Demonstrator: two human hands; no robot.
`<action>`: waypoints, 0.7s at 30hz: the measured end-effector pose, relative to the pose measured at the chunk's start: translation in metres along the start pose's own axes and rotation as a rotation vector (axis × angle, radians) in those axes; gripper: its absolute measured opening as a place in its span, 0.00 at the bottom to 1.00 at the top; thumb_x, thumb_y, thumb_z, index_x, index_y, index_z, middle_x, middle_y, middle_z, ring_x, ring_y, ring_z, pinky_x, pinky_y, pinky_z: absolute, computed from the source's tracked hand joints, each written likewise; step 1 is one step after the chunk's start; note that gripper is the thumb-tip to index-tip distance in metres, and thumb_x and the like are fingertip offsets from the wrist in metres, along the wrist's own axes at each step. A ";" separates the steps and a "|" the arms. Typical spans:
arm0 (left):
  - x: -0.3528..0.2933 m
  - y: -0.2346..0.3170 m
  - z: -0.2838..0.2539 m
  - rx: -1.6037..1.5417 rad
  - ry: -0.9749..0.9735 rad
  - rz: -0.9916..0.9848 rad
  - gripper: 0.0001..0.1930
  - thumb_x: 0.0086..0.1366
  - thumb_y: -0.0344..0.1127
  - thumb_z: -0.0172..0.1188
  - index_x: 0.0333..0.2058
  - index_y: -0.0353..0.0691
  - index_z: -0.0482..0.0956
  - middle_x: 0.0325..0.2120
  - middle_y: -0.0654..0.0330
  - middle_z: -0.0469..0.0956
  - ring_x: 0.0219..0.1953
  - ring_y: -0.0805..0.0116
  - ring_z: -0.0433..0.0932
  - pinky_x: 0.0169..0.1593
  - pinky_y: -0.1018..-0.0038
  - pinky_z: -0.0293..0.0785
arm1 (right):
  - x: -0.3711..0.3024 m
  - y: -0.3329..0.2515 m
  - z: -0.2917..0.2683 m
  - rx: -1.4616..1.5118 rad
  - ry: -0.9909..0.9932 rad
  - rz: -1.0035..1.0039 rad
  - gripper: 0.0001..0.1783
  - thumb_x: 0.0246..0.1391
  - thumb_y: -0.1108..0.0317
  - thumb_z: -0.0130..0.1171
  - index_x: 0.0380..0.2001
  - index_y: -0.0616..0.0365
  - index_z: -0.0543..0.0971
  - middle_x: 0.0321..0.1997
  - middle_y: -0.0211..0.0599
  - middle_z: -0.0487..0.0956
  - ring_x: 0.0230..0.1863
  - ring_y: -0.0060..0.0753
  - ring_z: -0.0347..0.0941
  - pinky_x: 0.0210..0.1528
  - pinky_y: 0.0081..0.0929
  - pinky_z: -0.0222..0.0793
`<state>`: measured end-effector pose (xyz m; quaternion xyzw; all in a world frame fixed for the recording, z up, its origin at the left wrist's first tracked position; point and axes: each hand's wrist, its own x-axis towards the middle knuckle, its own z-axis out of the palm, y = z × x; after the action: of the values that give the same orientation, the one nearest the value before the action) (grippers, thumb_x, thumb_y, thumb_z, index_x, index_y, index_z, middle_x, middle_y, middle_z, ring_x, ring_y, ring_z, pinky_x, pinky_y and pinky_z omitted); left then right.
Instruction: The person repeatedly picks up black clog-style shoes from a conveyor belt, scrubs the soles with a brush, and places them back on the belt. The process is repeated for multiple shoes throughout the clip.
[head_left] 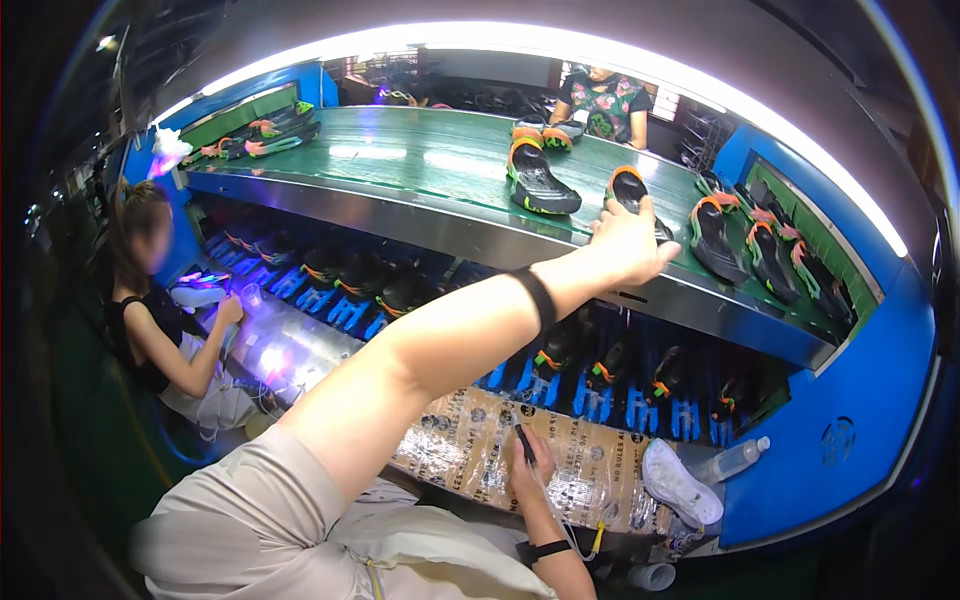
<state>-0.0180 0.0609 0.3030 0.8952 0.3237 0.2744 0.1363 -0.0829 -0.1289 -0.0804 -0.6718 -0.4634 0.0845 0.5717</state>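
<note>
Far L, a seated co-worker (150, 300) in a dark sleeveless top has a hand by a purple-lit shoe (200, 290). Above, a cluster of blk/orange/green shoes (265, 138) sits at the L end of a green conveyor belt (390, 180). Under the belt, a row of dark shoes (355, 270) w/ orange & green trim runs L to R, blue holders (345, 312) beneath. Nr the middle, a bench covered in printed cardboard (455, 432) w/ a shiny clear layer; over it the R hand (538, 468), fingers closed round a thin blk pen-like tool (526, 443), white cord (567, 520) trailing down. Up on the belt, a blk shoe (540, 178) w/ orange collar & green sole edge, apart from the hands; a person in a floral top (605, 108) is across the belt. Just R of that, the L hand (632, 240), blk band (532, 298) on its wrist, is at an orange-collared shoe (629, 184) nr the belt's front edge: fingers over it, thumb out to the side; can't tell if they pinch it. Below R, a white shoe (680, 485) lies tilted on the bench end, clear bottle (735, 460) just beside. Far R, more blk/orange shoes (715, 240) by the blue end panel (850, 420).
</note>
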 end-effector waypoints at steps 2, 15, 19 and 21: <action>0.035 -0.026 0.013 0.002 -0.060 -0.017 0.48 0.73 0.62 0.61 0.74 0.26 0.60 0.66 0.19 0.65 0.67 0.27 0.71 0.70 0.49 0.70 | 0.000 -0.004 0.004 0.030 -0.017 -0.007 0.17 0.64 0.67 0.68 0.55 0.59 0.86 0.42 0.46 0.84 0.43 0.48 0.82 0.48 0.39 0.76; 0.000 -0.087 -0.061 0.383 0.178 -0.293 0.46 0.65 0.67 0.65 0.68 0.32 0.73 0.64 0.26 0.67 0.68 0.30 0.67 0.69 0.34 0.59 | -0.001 0.002 0.005 0.027 -0.031 -0.032 0.18 0.67 0.66 0.64 0.56 0.61 0.85 0.42 0.47 0.83 0.43 0.50 0.81 0.49 0.42 0.76; 0.015 -0.133 -0.053 0.216 -0.081 -0.212 0.46 0.71 0.71 0.55 0.69 0.32 0.72 0.59 0.26 0.75 0.67 0.37 0.73 0.69 0.41 0.69 | -0.001 0.000 0.009 0.029 -0.061 -0.023 0.18 0.67 0.66 0.63 0.56 0.61 0.85 0.43 0.47 0.83 0.43 0.50 0.81 0.49 0.41 0.76; 0.013 -0.144 -0.053 0.170 -0.018 -0.092 0.51 0.72 0.73 0.53 0.76 0.33 0.62 0.60 0.22 0.73 0.65 0.30 0.74 0.69 0.45 0.71 | 0.000 -0.002 0.008 0.030 -0.062 -0.021 0.18 0.67 0.66 0.63 0.56 0.62 0.85 0.43 0.48 0.83 0.44 0.50 0.81 0.50 0.41 0.76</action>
<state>-0.1127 0.1812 0.2903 0.8902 0.3853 0.2312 0.0752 -0.0888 -0.1238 -0.0816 -0.6552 -0.4865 0.1061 0.5681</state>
